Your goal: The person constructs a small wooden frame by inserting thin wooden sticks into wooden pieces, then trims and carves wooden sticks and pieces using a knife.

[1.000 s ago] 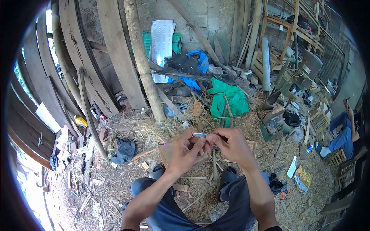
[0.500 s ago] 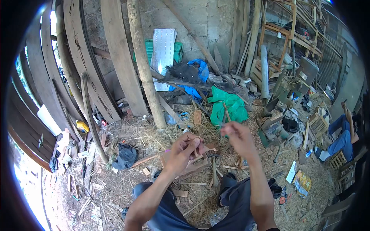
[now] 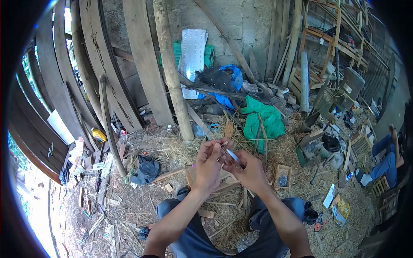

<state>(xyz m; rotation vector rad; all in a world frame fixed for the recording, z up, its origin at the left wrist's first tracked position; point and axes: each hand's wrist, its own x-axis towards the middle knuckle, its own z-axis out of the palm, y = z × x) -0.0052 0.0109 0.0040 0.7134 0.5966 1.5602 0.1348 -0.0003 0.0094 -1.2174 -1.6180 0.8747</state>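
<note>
Rejoining left hand (image 3: pixel 208 167), right hand (image 3: pixel 249 171) pinches shiny silver blade-like strip (image 3: pixel 232 155) in fingers; left fingers curled, cannot tell grip; two-handed work resumed.

Looks from the head, forward and steeply down, along both forearms (image 3: pixel 178 223) to the left hand (image 3: pixel 208 170) and right hand (image 3: pixel 250 173), close by near mid-frame. Takes in the knees (image 3: pixel 165 208) below and reaches across the floor (image 3: pixel 359 210) to the wall (image 3: pixel 234 30) at the top, well beyond. Bends the planks (image 3: pixel 149 60) at left, fisheye-wide, darkens at the corners, and catches a seated person (image 3: pixel 383 167) far right.
</note>
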